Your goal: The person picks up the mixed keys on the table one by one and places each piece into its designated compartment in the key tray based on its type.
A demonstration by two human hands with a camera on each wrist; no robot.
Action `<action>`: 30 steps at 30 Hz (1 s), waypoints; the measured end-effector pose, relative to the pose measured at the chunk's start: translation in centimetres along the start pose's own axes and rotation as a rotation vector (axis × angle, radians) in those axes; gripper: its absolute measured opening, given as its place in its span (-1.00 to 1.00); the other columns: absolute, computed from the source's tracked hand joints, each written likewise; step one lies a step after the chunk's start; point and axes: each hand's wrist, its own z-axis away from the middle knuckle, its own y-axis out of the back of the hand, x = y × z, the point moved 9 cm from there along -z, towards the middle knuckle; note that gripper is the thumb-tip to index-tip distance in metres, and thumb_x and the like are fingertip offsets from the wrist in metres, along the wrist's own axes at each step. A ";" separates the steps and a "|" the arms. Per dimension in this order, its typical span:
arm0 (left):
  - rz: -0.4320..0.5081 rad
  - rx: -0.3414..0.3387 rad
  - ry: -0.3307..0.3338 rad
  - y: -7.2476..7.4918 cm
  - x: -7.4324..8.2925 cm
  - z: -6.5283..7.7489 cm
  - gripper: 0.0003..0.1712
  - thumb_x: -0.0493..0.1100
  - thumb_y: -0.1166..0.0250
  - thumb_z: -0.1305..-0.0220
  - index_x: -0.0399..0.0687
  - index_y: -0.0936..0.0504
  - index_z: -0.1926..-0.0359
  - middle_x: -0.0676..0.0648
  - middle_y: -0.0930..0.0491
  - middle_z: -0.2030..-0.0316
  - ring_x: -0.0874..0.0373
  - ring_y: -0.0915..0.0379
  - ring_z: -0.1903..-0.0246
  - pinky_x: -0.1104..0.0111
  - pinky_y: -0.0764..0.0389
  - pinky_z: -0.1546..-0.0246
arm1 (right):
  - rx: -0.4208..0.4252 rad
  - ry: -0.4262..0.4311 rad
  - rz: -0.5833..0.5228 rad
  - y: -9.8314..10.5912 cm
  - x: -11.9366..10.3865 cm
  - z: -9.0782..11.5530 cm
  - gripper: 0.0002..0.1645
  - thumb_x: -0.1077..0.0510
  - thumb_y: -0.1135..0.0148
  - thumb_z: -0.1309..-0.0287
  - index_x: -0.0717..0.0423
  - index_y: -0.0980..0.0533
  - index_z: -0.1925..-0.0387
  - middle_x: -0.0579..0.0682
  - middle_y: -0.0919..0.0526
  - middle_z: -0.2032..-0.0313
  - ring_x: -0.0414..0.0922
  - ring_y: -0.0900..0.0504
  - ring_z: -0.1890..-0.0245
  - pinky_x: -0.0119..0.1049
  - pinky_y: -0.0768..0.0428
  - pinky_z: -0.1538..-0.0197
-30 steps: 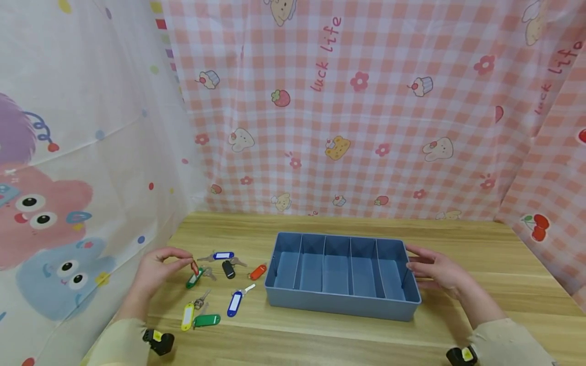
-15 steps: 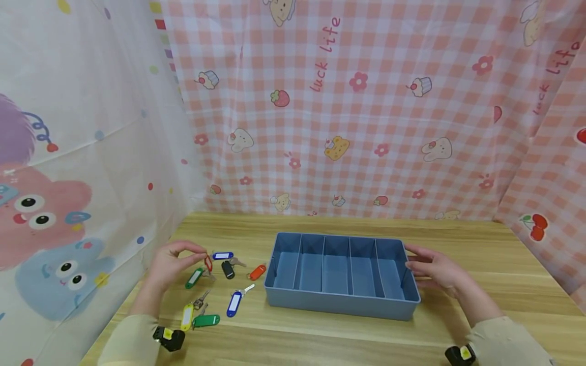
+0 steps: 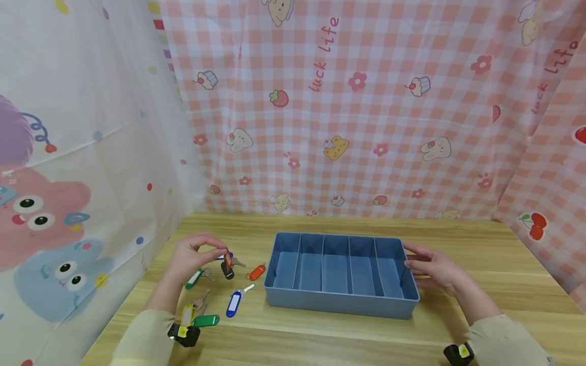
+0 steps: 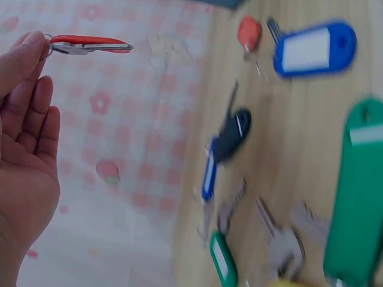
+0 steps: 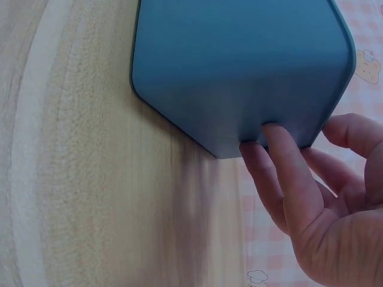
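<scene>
Red-tagged key (image 3: pixel 228 261), pinched at one end in the left hand (image 3: pixel 193 258), raised near the black tag (image 3: pixel 228 275), nine o'clock of the tray (image 3: pixel 339 303); right hand (image 3: pixel 437 268), fingers apart, against its three o'clock wall. Best lift clear before swinging!

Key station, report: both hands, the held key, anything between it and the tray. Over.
Left hand pinches red-tagged key, off table. Right hand touches right end of tray. Orange tag lies between.

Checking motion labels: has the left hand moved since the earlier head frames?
Yes. In the head view, the left hand, holding a red key tag, has moved right, closer to the blue five-compartment tray.
</scene>
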 end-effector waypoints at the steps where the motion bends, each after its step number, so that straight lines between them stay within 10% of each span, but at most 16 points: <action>1: 0.007 -0.007 -0.020 -0.4 0.5 -0.1 -0.92 -0.36 -0.47 -0.11 -0.27 -0.75 0.33 0.06 -0.69 0.32 0.31 -0.56 0.24 0.47 -0.45 0.03 | 0.001 0.003 -0.001 0.0 0.0 0.0 -0.16 0.22 -0.13 -0.40 0.37 0.08 -0.49 0.56 -0.22 -0.30 0.04 -0.59 0.00 -0.03 -0.64 0.02; 10: 0.069 -0.067 -0.159 -3.5 3.7 -1.1 -0.91 -0.42 -0.48 -0.06 -0.23 -0.77 0.37 -0.04 -0.69 0.35 0.24 -0.57 0.26 0.38 -0.52 0.08 | 0.015 0.010 0.006 0.0 0.0 0.1 -0.17 0.21 -0.13 -0.40 0.37 0.06 -0.48 0.55 -0.23 -0.29 0.03 -0.60 0.01 -0.04 -0.64 0.02; 30: 0.175 -0.154 -0.154 -9.6 6.8 -2.1 -0.92 -0.37 -0.49 -0.08 -0.19 -0.79 0.35 -0.04 -0.67 0.32 0.13 -0.54 0.21 0.12 -0.50 0.00 | 0.022 -0.008 0.006 0.1 0.1 0.1 -0.18 0.22 -0.14 -0.40 0.35 0.04 -0.49 0.56 -0.18 -0.32 0.08 -0.59 -0.03 0.01 -0.62 -0.01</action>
